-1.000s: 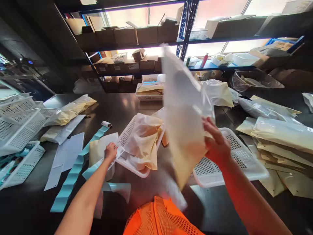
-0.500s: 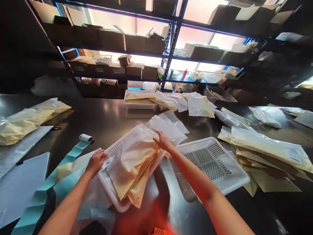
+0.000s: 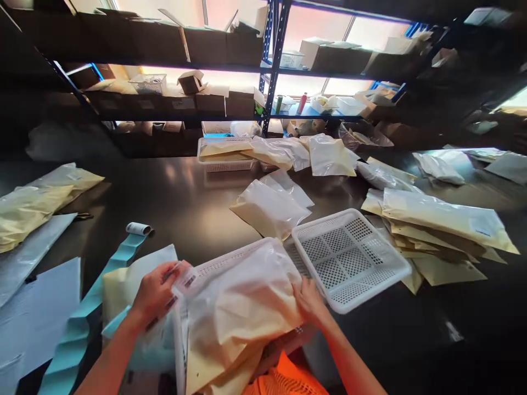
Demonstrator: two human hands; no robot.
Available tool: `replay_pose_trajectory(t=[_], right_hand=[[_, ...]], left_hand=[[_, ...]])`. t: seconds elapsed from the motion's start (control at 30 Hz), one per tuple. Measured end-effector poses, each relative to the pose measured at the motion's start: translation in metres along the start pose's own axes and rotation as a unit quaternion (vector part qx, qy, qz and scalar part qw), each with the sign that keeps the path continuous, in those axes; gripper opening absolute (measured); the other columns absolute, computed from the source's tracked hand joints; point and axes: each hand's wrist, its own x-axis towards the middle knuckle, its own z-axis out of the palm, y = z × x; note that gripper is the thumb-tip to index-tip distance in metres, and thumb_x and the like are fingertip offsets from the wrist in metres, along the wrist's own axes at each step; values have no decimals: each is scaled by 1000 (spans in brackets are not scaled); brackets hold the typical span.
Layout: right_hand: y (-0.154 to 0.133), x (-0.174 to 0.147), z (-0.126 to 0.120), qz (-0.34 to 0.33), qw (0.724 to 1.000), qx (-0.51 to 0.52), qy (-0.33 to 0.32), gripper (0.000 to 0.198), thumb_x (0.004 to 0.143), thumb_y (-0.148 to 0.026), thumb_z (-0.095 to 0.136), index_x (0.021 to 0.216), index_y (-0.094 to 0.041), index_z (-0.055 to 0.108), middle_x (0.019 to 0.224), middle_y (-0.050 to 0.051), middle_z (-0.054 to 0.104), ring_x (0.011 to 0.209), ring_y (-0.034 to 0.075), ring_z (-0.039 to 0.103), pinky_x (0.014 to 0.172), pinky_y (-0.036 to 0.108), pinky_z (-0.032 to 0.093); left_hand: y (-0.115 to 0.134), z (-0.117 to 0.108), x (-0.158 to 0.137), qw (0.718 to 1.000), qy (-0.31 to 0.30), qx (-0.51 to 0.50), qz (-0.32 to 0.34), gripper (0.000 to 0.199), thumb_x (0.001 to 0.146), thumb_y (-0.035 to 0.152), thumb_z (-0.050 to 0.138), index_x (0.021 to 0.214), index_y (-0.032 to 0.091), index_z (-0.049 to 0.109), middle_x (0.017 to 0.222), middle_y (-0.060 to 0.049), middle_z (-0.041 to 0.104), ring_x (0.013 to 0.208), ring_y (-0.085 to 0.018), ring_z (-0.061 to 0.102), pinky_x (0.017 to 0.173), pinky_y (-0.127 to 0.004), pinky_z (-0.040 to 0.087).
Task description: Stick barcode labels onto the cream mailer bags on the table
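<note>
A white plastic basket (image 3: 230,256) lies tilted in front of me, with cream and clear plastic mailing bags (image 3: 247,291) heaped in it and hanging over its near side. My left hand (image 3: 158,291) is at the basket's far left corner, fingers pinched on a clear plastic piece with a printed label (image 3: 187,278), partly blurred. At the right edge of the heap, my right hand (image 3: 308,300) has its fingers curled against the top bag; the basket rim there is hidden. Left of the basket a light blue label strip (image 3: 76,323) trails from a small roll (image 3: 139,228).
A second white basket (image 3: 341,255) stands at the right. Beside it is a stack of mailing bags (image 3: 440,225). More bags (image 3: 272,203) lie beyond the near basket. White sheets (image 3: 49,312) and bags (image 3: 41,203) lie at left. Shelves with cardboard boxes (image 3: 209,101) line the back.
The near basket and its bags have come closer to me, leaving bags behind on the table. My right hand has moved down and nearer; my left hand has shifted slightly down. The view has tilted lower.
</note>
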Motion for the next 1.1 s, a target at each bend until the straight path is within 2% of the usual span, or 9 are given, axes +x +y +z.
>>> replay_pose_trajectory(t=[0.13,0.17,0.27,0.37,0.47,0.67,0.8,0.9,1.1], right_hand=[[-14,-23,-36,-145,968,156,131,51,86,-41,48,128,-12,51,122,20,55,118,32,52,101,47,40],[-26,-31,-45,-182,953,218,105,50,85,-44,50,126,-15,53,121,17,57,115,30,54,99,45,42],[-65,-59,-59,-253,891,368,-82,46,83,-49,58,119,-21,60,110,10,65,98,22,62,86,37,51],[-88,-87,-51,-268,853,409,-180,36,76,-48,67,98,-19,69,84,3,69,77,17,63,68,27,51],[-81,-98,-35,-253,864,398,-177,24,74,-41,70,70,-17,67,64,-1,62,60,12,54,54,22,41],[-18,-57,-48,-120,895,419,-95,26,64,-40,73,63,-15,65,60,0,61,56,12,52,53,23,41],[0,-20,-60,-36,864,498,-65,40,55,-49,77,71,-13,66,65,2,64,56,13,55,52,25,44],[-11,-10,-50,-54,857,500,-112,44,55,-52,77,71,-13,66,66,3,65,58,14,57,54,26,45],[-36,-16,-16,-116,973,195,-35,26,65,-40,75,70,-16,67,71,5,68,67,18,62,61,27,43]], left_hand=[[75,-3,-56,979,-27,-194,-62,44,76,51,61,102,16,67,93,-8,72,80,-24,65,67,-30,51],[90,3,-69,971,-53,-223,-66,44,74,52,63,98,15,68,89,-8,72,76,-23,64,63,-29,50],[120,29,-101,969,-108,-214,-63,38,72,52,65,75,14,68,66,-4,65,58,-17,56,52,-25,42],[131,54,-129,983,-118,-138,-30,35,71,50,67,58,17,59,53,1,54,51,-12,45,48,-23,33],[124,66,-154,989,-114,-88,-23,41,67,53,69,52,18,52,50,2,48,51,-11,41,47,-22,28],[76,54,-192,982,-97,-102,-125,55,60,66,68,47,18,46,46,3,40,48,-10,32,45,-23,21],[52,44,-198,965,-176,-144,-134,49,65,64,67,59,16,64,58,-2,59,56,-15,47,50,-22,33],[47,44,-193,964,-205,-130,-110,45,70,59,65,62,15,67,61,-4,63,59,-17,52,54,-23,38],[40,48,-189,969,-219,-91,-74,42,75,55,61,63,15,68,62,-4,65,62,-17,55,56,-23,40]])
